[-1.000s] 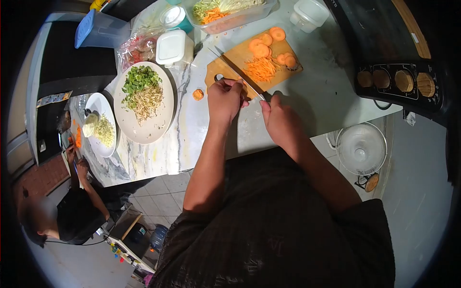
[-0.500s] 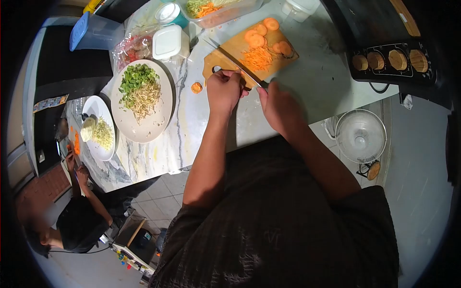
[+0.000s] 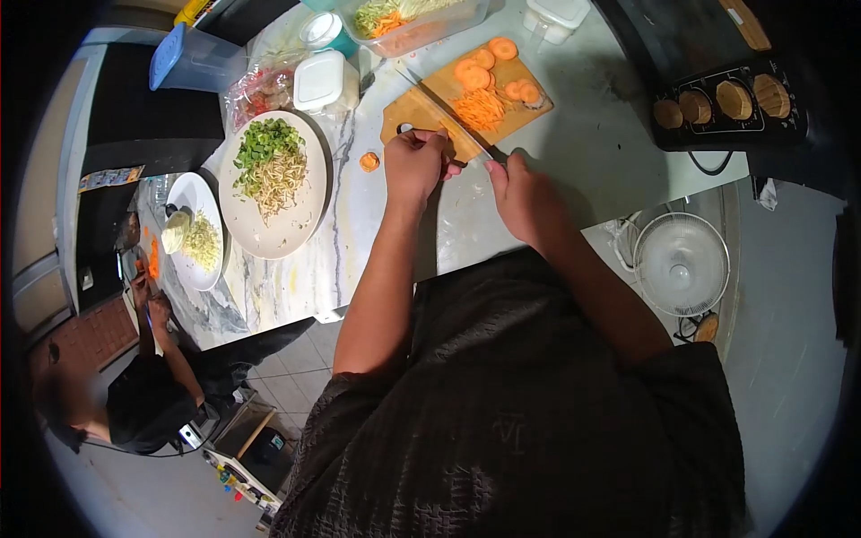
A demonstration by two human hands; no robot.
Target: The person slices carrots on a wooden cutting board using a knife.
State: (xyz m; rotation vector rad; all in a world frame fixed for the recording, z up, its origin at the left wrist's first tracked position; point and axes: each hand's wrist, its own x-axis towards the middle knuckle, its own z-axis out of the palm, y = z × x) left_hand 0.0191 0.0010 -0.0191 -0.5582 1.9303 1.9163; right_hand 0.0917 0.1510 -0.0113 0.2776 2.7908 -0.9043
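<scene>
My right hand (image 3: 523, 193) is closed round the handle of a knife (image 3: 439, 106), whose blade lies across the wooden cutting board (image 3: 392, 124). Beside the blade, my left hand (image 3: 417, 168) has its fingers pinched together at the board's near edge; what they hold is mostly hidden, with a little orange showing. Shredded carrot (image 3: 480, 109) is piled beyond the blade, and round carrot slices (image 3: 473, 72) lie at the board's far side. A carrot end piece (image 3: 369, 161) rests on the counter left of the board.
A large plate (image 3: 260, 235) of greens and sprouts stands left, near a smaller oval plate (image 3: 203, 278). Lidded tubs and a clear vegetable container (image 3: 421, 40) line the back. An appliance with knobs (image 3: 717, 108) is at right. Another person (image 3: 148, 394) works at far left.
The view has shifted slightly. My hands and the knife have stayed in nearly the same place at the board. The other person's hands remain over the orange pieces.
</scene>
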